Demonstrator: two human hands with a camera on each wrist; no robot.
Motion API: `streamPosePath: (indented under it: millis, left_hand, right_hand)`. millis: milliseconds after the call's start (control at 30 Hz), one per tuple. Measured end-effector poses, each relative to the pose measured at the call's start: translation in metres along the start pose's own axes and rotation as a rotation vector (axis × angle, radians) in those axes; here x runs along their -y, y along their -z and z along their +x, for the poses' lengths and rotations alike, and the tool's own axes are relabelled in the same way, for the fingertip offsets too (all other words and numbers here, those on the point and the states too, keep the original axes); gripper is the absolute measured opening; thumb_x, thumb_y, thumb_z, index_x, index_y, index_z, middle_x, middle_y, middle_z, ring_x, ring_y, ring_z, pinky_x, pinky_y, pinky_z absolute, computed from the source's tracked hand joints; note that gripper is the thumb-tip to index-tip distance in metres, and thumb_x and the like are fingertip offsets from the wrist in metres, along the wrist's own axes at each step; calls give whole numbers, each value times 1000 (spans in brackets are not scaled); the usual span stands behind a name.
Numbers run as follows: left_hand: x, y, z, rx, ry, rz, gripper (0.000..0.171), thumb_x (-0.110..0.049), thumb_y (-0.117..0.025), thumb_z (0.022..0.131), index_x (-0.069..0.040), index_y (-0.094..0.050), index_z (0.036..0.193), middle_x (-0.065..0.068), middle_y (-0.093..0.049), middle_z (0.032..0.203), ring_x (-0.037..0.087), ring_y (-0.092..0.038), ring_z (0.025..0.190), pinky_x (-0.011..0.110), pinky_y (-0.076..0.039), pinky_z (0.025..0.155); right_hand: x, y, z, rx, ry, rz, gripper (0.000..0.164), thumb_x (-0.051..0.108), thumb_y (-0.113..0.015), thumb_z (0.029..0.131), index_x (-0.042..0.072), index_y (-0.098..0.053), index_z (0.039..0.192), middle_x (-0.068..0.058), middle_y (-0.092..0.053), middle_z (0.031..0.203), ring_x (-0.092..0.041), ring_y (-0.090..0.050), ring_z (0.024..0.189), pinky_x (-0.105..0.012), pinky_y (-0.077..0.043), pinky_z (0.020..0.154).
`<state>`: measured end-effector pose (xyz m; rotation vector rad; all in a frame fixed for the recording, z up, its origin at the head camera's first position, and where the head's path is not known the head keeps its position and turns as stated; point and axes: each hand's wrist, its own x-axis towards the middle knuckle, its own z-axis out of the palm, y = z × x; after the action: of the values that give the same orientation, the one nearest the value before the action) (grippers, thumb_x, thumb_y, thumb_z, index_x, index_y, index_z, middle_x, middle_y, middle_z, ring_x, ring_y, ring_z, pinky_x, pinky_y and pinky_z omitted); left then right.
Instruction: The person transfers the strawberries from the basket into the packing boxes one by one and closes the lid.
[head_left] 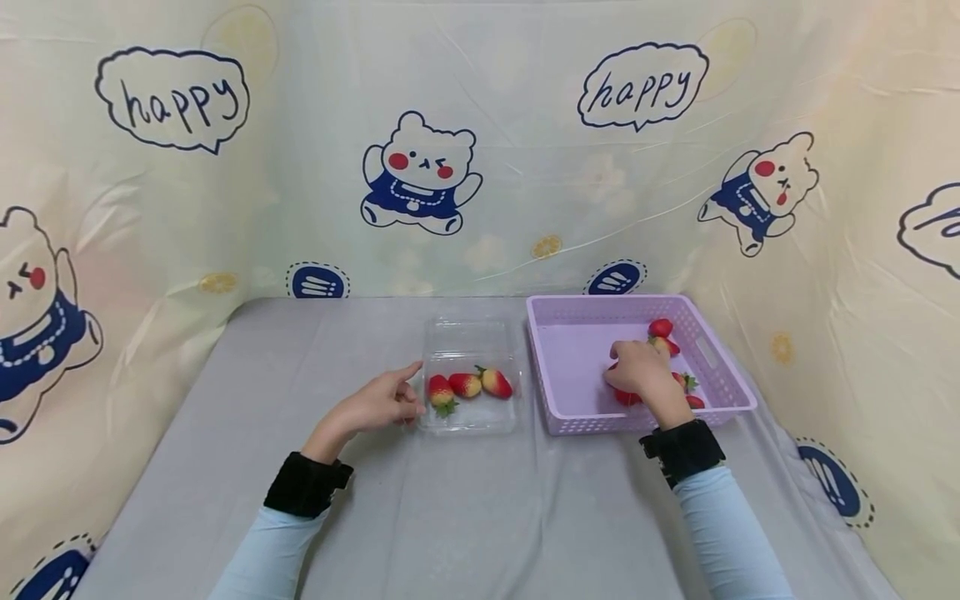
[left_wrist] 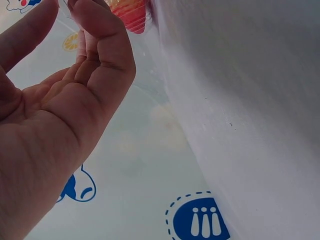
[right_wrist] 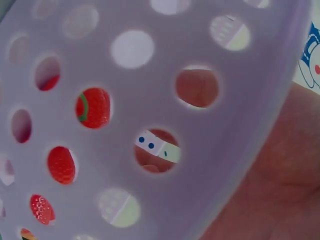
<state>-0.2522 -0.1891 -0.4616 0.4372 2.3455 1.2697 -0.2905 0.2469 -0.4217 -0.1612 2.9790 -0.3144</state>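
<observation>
A clear plastic clamshell box (head_left: 468, 423) lies on the cloth with its lid (head_left: 471, 335) folded back. Three red-and-yellow strawberries (head_left: 465, 385) sit in it. My left hand (head_left: 378, 402) touches the box's left edge, fingers spread along it; in the left wrist view the left hand (left_wrist: 75, 105) is beside the plastic, a strawberry (left_wrist: 131, 14) behind it. Over in the purple basket, my right hand (head_left: 641, 372) reaches down and grips a strawberry (head_left: 626, 398), mostly covered by the fingers. The basket wall (right_wrist: 125, 105) hides most of the right hand (right_wrist: 270, 185) in the right wrist view.
Several more strawberries lie in the purple basket (head_left: 573, 367), around the right hand; one red strawberry (head_left: 661, 327) is near its back. The basket stands right of the box on a grey cloth (head_left: 450, 517). A printed curtain (head_left: 525, 192) hangs behind.
</observation>
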Motion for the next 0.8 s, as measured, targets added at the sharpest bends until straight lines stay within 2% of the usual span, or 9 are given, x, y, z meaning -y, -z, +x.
streamPosePath:
  millis: [200,300,500,667,800]
  left_hand:
    - [1,0,0,-2,9,2,83,-5,-72,100,9,-20,163,9,-65,84,25,-61,75,37,-54,75]
    - [1,0,1,-1,9,-3,84,-5,-72,100,8,-20,164,9,-64,84,25,-60,75,37,-54,75]
    - [2,0,1,-3,8,-7,84,-4,-72,99,8,-20,164,10,-64,84,24,-59,73,37,-54,73]
    - [2,0,2,-6,-2,-12,83,-2,-72,99,10,-20,163,9,-64,84,24,-60,73,37,-55,72]
    - [4,-1,2,-4,-11,-15,83,-1,-71,99,12,-19,162,8,-64,84,23,-60,73,38,-56,72]
  right_hand:
    - [-2,-4,2,52,-35,18,38,19,-73,91,-5,-68,121,-19,-69,101,-42,-59,100,-67,-29,104]
    - [-3,-4,3,79,-44,40,40,19,-73,92,-5,-67,124,-19,-69,104,-41,-60,101,-68,-28,105]
    - [-3,-2,0,70,-53,63,47,21,-76,92,-5,-66,129,-21,-70,109,-43,-57,105,-67,-31,104]
    - [-2,-2,-4,79,-124,75,43,24,-74,93,-5,-66,123,-22,-64,105,-51,-44,114,-69,-36,99]
    - [-1,-5,-6,100,-134,78,39,24,-73,92,-4,-66,119,-20,-63,99,-50,-46,110,-68,-37,97]
